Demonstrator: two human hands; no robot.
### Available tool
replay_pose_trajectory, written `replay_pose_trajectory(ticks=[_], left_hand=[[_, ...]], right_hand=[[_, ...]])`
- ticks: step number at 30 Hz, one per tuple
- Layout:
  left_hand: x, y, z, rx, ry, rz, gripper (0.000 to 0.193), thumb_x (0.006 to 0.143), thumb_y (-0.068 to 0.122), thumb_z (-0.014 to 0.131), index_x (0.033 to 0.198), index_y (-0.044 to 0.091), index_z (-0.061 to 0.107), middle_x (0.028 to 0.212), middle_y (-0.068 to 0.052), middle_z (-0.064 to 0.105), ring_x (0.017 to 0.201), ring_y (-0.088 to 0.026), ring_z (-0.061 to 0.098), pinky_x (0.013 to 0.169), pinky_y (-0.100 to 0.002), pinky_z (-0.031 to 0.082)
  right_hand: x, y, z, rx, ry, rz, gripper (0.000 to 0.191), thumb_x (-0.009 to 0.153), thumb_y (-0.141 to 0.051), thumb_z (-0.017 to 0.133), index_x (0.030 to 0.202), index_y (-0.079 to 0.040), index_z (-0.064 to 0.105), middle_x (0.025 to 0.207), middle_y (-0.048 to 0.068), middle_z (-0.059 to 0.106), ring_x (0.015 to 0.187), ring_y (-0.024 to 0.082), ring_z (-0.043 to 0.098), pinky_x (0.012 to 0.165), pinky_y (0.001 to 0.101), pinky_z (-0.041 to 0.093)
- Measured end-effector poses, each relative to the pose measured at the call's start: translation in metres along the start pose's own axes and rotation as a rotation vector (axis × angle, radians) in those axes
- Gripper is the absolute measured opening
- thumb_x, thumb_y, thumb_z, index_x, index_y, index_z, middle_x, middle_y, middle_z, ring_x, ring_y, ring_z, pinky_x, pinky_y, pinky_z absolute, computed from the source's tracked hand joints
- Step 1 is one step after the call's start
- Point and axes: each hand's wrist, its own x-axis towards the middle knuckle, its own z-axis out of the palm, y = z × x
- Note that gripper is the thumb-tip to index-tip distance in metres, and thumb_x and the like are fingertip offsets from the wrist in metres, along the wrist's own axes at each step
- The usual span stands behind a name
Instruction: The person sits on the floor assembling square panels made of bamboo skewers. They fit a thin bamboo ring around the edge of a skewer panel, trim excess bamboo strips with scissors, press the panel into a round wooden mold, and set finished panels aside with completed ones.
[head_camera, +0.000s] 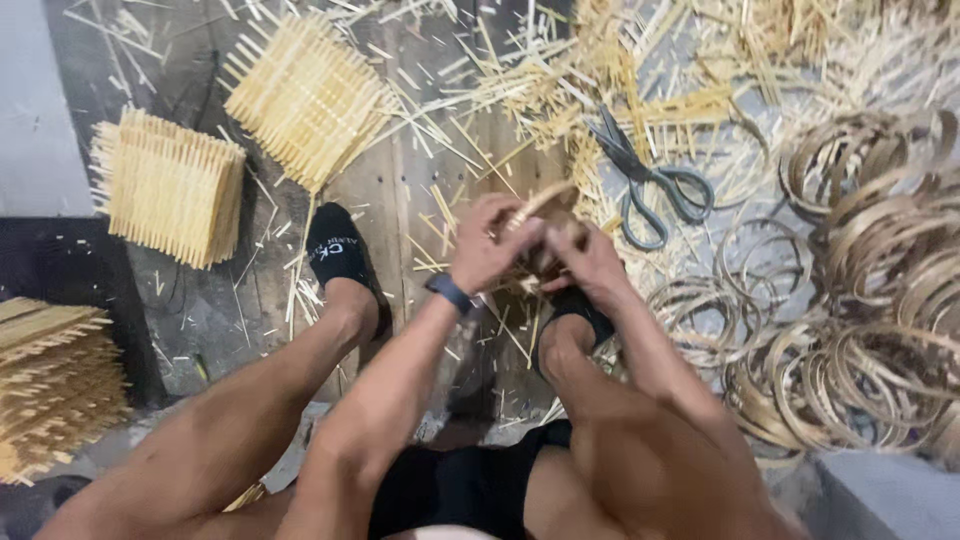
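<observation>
My left hand (487, 248) and my right hand (588, 262) meet over the floor, both closed around a small round bamboo strip ring (540, 205) that curves above my fingers. A dark band circles my left wrist (449, 292). The part of the ring between my palms is hidden. My legs stretch out below, with black socks on both feet (337, 252).
Grey scissors (645, 178) lie just beyond my hands among loose bamboo splinters. A heap of bamboo rings (860, 300) fills the right side. Woven bamboo mats (305, 95) (170, 185) lie at upper left, and another stack (50, 385) sits at the left edge.
</observation>
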Motion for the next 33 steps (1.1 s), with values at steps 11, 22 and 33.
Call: replay_pose_trajectory(ticks=[11,22,33], left_hand=[[0.061,-0.096,-0.035,0.053,-0.162,-0.922,0.059,0.098,0.061,0.049,0.107,0.01,0.077,0.079,-0.019,0.07,0.07,-0.032,0.069,0.068,-0.045,0.059],[0.194,-0.053,-0.115,-0.46,0.041,-0.609,0.026,0.098,0.028,0.055,0.104,0.012,0.075,0.099,-0.013,0.079,0.088,-0.024,0.075,0.084,-0.039,0.061],[0.042,-0.088,-0.017,-0.275,0.048,-0.718,0.042,0.087,0.024,0.077,0.125,0.007,0.07,0.121,-0.02,0.074,0.111,-0.031,0.069,0.097,-0.043,0.056]], right_hand=[[0.013,0.015,-0.03,0.406,-0.246,-0.062,0.045,0.088,-0.034,0.063,0.121,-0.005,0.062,0.091,0.008,0.07,0.068,0.019,0.068,0.052,0.0306,0.054],[0.015,0.007,-0.021,0.35,-0.145,-0.135,0.047,0.091,-0.035,0.064,0.121,0.0,0.058,0.097,0.011,0.07,0.08,0.023,0.068,0.065,0.036,0.056],[0.014,-0.036,0.024,0.035,-0.105,0.001,0.056,0.094,-0.038,0.06,0.128,0.007,0.056,0.098,0.013,0.075,0.084,0.026,0.074,0.067,0.0426,0.062]])
